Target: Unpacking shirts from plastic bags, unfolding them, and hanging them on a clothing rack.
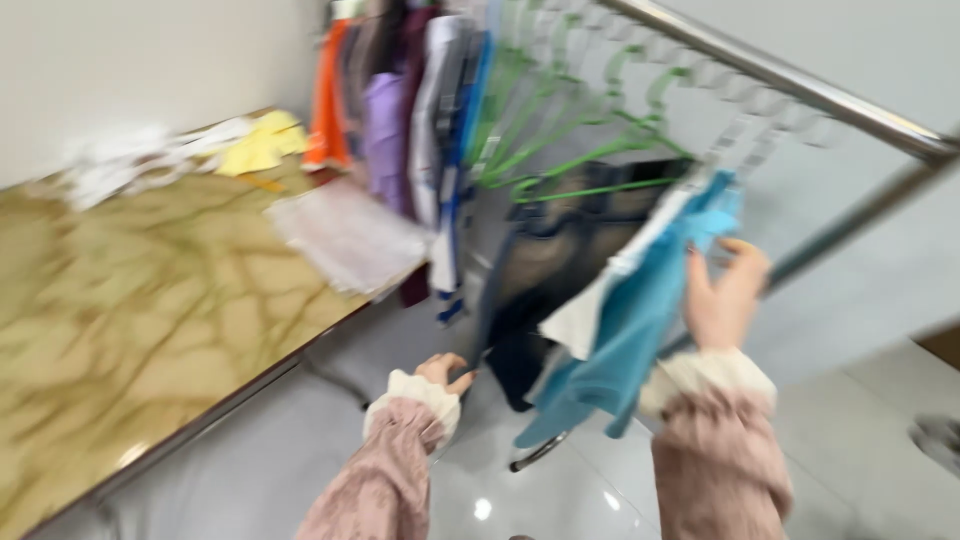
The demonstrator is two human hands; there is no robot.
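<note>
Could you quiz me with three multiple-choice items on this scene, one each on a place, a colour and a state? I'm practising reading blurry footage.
1. Where does the blue garment hang?
A. on the rail
B. on the table
C. on the floor

2. What colour are the empty hangers?
A. red
B. green
C. black

3. What is the right hand doing?
A. resting on the table
B. hanging free at the side
C. raised to the blue garment

Answers:
1. A, it hangs below the metal rail, beside the dark garment.
2. B, green hooks and bars crowd the rail.
3. C, its fingers meet the cloth's upper edge; the left hand is lower, by the dark garment.
</note>
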